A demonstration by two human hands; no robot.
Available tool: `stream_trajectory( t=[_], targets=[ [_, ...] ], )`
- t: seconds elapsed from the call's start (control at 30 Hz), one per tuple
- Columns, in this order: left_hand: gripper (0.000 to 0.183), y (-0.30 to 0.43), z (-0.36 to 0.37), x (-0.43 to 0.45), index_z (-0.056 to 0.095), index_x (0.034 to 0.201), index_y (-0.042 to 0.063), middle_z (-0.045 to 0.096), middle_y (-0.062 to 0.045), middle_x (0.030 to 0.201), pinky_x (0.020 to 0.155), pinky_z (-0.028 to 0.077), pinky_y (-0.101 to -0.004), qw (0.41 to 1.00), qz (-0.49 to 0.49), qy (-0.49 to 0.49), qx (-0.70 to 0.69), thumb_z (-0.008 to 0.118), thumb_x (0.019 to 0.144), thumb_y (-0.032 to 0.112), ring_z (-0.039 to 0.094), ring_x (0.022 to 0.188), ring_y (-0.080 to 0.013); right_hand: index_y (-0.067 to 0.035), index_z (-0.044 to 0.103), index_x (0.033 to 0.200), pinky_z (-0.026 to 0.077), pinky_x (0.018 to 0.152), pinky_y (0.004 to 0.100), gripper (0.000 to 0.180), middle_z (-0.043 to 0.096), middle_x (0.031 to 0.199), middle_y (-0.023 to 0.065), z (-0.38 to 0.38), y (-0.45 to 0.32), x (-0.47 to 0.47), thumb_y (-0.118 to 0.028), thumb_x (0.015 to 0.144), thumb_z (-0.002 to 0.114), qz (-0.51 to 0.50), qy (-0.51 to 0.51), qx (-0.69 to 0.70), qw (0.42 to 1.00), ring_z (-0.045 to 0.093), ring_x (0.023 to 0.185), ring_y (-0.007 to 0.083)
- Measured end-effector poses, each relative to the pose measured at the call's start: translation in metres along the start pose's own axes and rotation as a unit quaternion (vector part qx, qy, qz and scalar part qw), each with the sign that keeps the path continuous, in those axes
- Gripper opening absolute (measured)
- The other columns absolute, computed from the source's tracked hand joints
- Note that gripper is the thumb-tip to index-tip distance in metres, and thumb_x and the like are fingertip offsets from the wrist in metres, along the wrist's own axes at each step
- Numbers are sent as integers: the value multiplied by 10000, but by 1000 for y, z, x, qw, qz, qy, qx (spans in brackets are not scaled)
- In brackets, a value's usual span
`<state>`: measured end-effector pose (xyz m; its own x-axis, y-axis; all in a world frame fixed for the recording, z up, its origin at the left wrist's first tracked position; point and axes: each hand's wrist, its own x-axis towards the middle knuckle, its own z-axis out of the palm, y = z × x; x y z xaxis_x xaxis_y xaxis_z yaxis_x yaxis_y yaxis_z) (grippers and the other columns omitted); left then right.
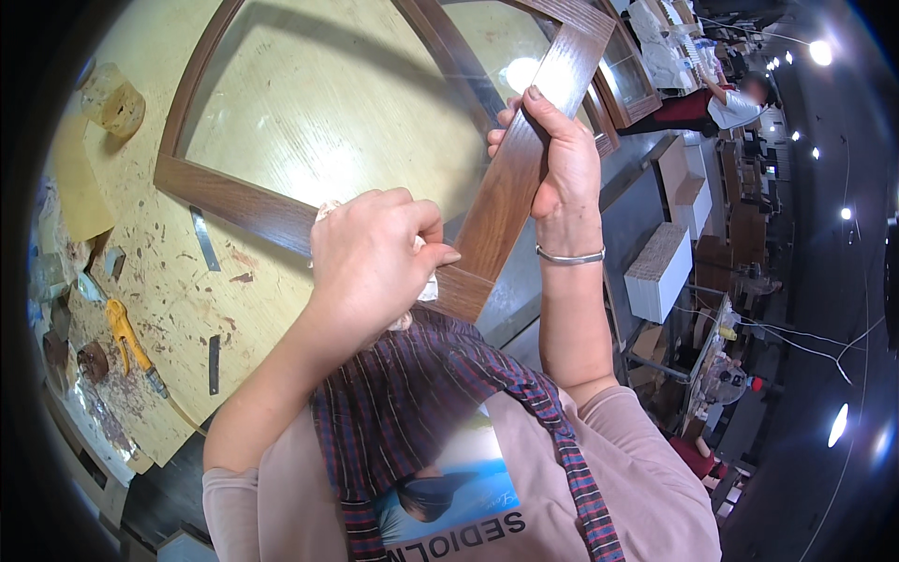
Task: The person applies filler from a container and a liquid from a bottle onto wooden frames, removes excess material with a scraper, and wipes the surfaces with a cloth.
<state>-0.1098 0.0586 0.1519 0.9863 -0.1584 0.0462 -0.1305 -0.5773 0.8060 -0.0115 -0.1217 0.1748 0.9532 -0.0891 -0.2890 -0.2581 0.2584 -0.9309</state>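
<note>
A brown wood-grain frame with a glass pane [295, 105] lies tilted before me, its near corner against my striped apron [421, 393]. My left hand [379, 246] is closed around a crumpled white cloth [427, 286] at the near rail, beside the corner joint; most of the cloth is hidden by the fingers. My right hand [565, 158] grips the right-hand frame member [509, 179], thumb on top and fingertips showing at its inner edge. Another brown glazed frame [625, 77] is partly visible beyond it.
The stained worktable [260, 295] bears a plastic jar [112, 102], a yellow-handled air blow gun [126, 334] with hose, dark metal strips [213, 365] and sandpaper [83, 186]. White-sided panels [660, 274] are stacked at right. A person [730, 105] stands farther off at upper right.
</note>
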Motion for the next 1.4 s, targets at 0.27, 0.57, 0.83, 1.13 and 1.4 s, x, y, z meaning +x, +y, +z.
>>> stream_trajectory(
  t=[0.27, 0.57, 0.83, 1.13, 1.4],
  targets=[
    [157, -3, 4, -3, 715, 819, 113, 614, -33, 745, 610, 459, -371, 999, 44, 21, -19, 798, 693, 156, 614, 694, -242, 22, 615, 912, 550, 550, 351, 174, 648, 763, 135, -3, 6, -6, -134, 882, 686, 16, 25, 15, 999, 646, 593, 238],
    [233, -8, 18, -26, 749, 959, 38, 625, -68, 785, 640, 467, -371, 992, 94, 22, -81, 745, 732, 89, 614, 744, -246, 20, 617, 963, 588, 570, 334, 236, 661, 791, 125, -9, 10, -13, -210, 930, 662, -23, -3, -16, 1000, 684, 639, 231],
    [372, -2, 23, -45, 698, 1125, -5, 599, -82, 795, 711, 481, -307, 986, -4, -24, -168, 744, 765, 73, 600, 743, -206, 33, 625, 972, 579, 562, 332, 243, 667, 782, 133, -7, 10, -22, -198, 917, 679, -77, -32, -4, 996, 680, 625, 230],
    [433, -24, 43, -62, 639, 1256, -12, 548, -10, 835, 766, 447, -230, 920, -125, -96, -358, 712, 831, 25, 524, 796, -84, 48, 658, 951, 561, 532, 332, 229, 673, 758, 138, -1, 12, -35, -167, 892, 711, -139, -48, 9, 989, 670, 589, 223],
    [153, -52, 34, -84, 661, 1036, -40, 616, -65, 866, 690, 517, -252, 839, -216, -61, -496, 657, 900, 32, 629, 821, -110, 62, 647, 956, 561, 538, 329, 269, 671, 770, 151, 0, 14, -48, -176, 872, 740, -151, -51, 10, 987, 666, 592, 223]
  ],
)
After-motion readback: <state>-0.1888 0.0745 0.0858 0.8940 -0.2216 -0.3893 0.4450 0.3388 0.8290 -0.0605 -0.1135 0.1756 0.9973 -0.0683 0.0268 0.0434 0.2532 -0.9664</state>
